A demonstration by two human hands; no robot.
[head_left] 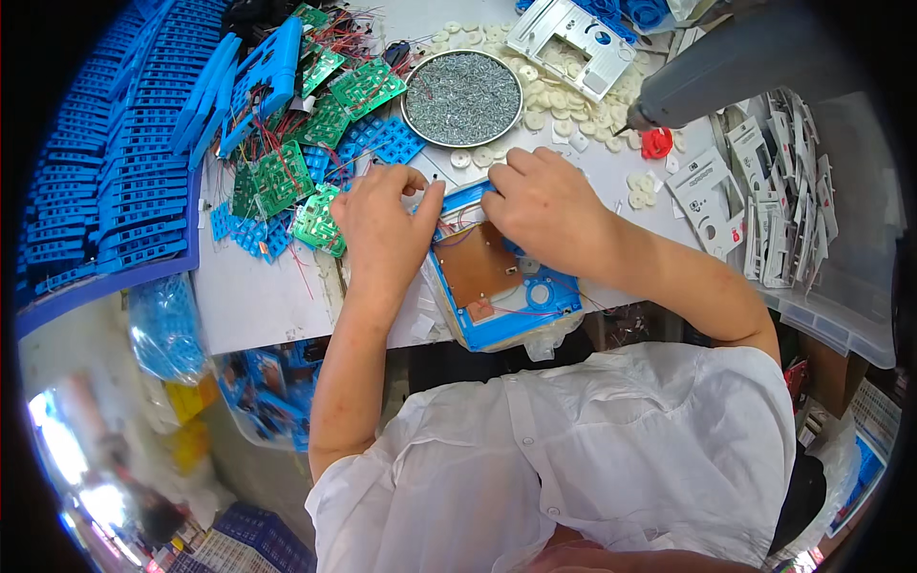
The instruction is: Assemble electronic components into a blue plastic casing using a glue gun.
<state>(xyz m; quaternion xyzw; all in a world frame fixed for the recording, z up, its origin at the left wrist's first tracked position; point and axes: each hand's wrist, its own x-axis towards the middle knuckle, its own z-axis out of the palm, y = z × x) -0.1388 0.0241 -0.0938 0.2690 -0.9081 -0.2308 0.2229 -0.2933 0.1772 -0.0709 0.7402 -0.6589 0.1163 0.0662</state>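
A blue plastic casing with a brown circuit board and thin wires inside lies in front of me at the table's near edge. My left hand is at its upper left corner, fingers curled and thumb close to the index finger; what they pinch, if anything, is too small to make out. Over the upper right edge of the casing bends my right hand, its fingers closed and their tips hidden. A blue ring-shaped part sits in the casing beside the board.
Green circuit boards with wires lie to the left, by stacked blue casings. Beyond my hands stands a round tray of small screws, among cream discs. A power screwdriver hangs at right, near white panels and a clear bin.
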